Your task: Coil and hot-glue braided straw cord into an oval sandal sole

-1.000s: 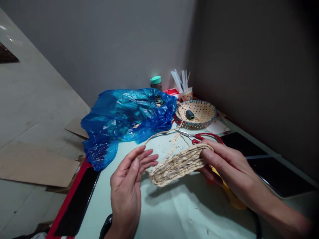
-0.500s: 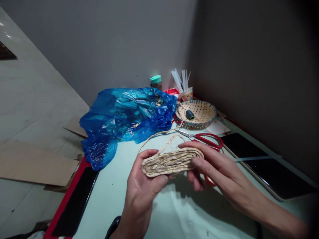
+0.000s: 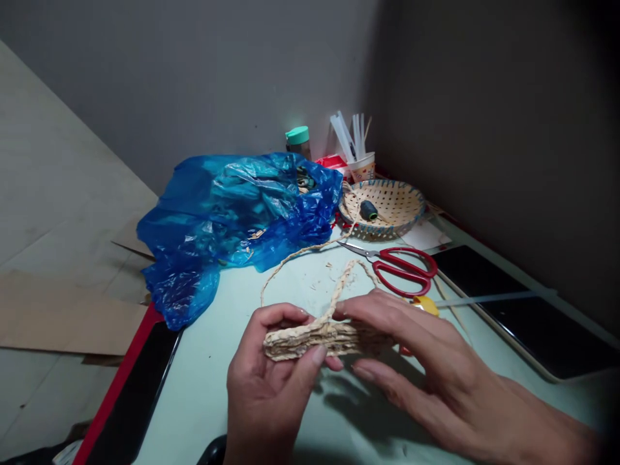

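A flat oval coil of pale braided straw cord [image 3: 310, 341] is held above the table. My left hand [image 3: 271, 381] grips its left end, thumb on the near side and fingers behind. My right hand [image 3: 436, 374] lies over the right end, its fingers along the top edge and its thumb apart below; whether it grips the coil is unclear. The loose cord [image 3: 341, 284] rises from the coil's top in a loop, and a further length curves back toward the woven basket [image 3: 382, 197]. Red-handled scissors [image 3: 404, 268] lie just beyond my right hand.
A blue plastic bag [image 3: 232, 213] covers the back left. Behind are a green-lidded bottle [image 3: 298, 139] and a cup of glue sticks [image 3: 362, 166]. A dark spool [image 3: 369, 210] sits in the basket. Flat black panels [image 3: 523, 316] lie right; a yellow-tipped tool [image 3: 426, 305] is behind my right hand.
The coil has tilted, showing its top edge more. My right hand has moved its fingers left over the coil, with the thumb now lower. The view has shifted slightly, and the yellow tip is now visible.
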A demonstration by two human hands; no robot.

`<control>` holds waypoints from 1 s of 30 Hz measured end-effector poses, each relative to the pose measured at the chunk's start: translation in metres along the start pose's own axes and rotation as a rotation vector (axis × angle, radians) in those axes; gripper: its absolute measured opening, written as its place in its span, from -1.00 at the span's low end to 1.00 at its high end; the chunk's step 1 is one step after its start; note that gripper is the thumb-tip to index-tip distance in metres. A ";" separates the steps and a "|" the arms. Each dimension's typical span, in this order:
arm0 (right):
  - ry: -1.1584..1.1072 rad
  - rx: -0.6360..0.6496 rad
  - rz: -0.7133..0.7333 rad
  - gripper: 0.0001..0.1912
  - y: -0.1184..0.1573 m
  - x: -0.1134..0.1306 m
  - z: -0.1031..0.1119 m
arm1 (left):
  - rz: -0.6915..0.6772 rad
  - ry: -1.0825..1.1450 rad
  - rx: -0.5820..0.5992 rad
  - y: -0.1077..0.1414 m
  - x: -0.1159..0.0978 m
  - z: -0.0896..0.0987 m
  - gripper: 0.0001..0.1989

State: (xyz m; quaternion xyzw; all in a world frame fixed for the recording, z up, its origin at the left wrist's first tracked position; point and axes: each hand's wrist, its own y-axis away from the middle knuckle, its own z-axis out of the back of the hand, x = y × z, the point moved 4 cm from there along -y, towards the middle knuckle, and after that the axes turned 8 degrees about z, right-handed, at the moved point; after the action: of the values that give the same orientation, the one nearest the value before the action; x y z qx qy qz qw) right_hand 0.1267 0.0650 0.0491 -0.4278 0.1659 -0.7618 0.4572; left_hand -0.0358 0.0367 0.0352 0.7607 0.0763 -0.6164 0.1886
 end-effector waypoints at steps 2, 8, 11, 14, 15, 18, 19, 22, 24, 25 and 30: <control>-0.018 0.000 0.031 -0.70 0.000 0.001 -0.001 | -0.012 0.003 -0.004 0.001 -0.001 -0.002 -0.80; -0.116 -0.009 0.063 -0.58 0.000 0.000 -0.005 | -0.034 -0.005 0.008 0.002 -0.001 -0.003 -0.80; -0.170 -0.005 0.032 -0.60 0.000 -0.003 -0.007 | -0.048 -0.042 0.014 0.002 0.000 -0.002 -0.81; -0.232 0.013 0.001 -0.64 0.001 -0.006 -0.010 | -0.064 -0.068 0.005 0.001 0.002 -0.001 -0.81; -0.243 0.018 -0.005 -0.66 0.002 -0.007 -0.011 | -0.072 -0.065 0.004 0.001 0.003 -0.001 -0.81; -0.254 0.041 -0.013 -0.68 0.007 -0.010 -0.015 | -0.101 -0.074 -0.006 0.001 0.004 0.000 -0.79; -0.248 0.050 -0.009 -0.68 0.008 -0.011 -0.017 | -0.106 -0.090 -0.011 0.000 0.005 0.000 -0.79; -0.221 0.080 -0.002 -0.70 0.011 -0.013 -0.021 | -0.104 -0.122 -0.010 -0.002 0.007 0.001 -0.81; -0.198 0.072 -0.005 -0.71 0.011 -0.012 -0.022 | -0.098 -0.111 -0.006 -0.003 0.007 0.002 -0.81; -0.192 0.057 -0.001 -0.70 0.009 -0.011 -0.022 | -0.097 -0.101 -0.005 -0.003 0.007 0.002 -0.79; -0.128 -0.052 0.001 -0.61 0.003 -0.005 -0.010 | -0.117 -0.072 0.007 -0.004 0.003 0.004 -0.71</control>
State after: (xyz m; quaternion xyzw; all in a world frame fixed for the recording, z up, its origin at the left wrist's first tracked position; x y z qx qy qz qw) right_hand 0.1211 0.0666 0.0390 -0.4872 0.1563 -0.7281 0.4562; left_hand -0.0397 0.0387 0.0309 0.7330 0.1118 -0.6535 0.1522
